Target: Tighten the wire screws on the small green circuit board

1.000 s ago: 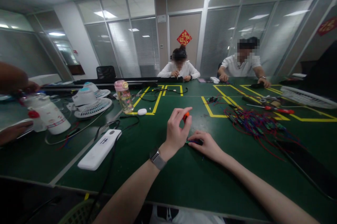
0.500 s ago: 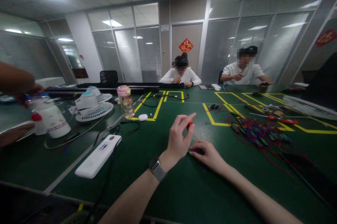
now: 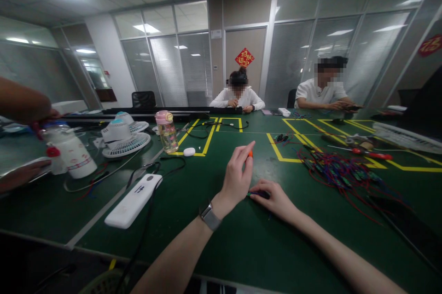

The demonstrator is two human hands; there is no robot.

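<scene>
My left hand (image 3: 236,175), raised over the middle of the green table (image 3: 221,248), has its thumb near its straightened fingers. A small orange object (image 3: 250,153) shows between them; its kind is hidden by the hand. Just right of and below it, my right hand (image 3: 274,199) rests low at the tabletop. Its fingers are closed on a small dark circuit board with a green end (image 3: 258,194), and a thin blue wire end pokes out beneath. The board's green tip lies close to my left wrist side; whether the two hands touch I cannot tell.
To the right lies a heap of wired circuit boards (image 3: 340,167) with a red-handled screwdriver (image 3: 373,154) behind it. On the left are a white power bank-like box (image 3: 133,202), a pink-lidded bottle (image 3: 166,133), a fan (image 3: 126,144) and a white bottle (image 3: 79,158). Co-workers sit opposite.
My left thumb has drawn closer to the fingers, and the hand has tipped slightly. My right hand stays nearly in place. The view has shifted a little; the co-worker at right has lowered a hand.
</scene>
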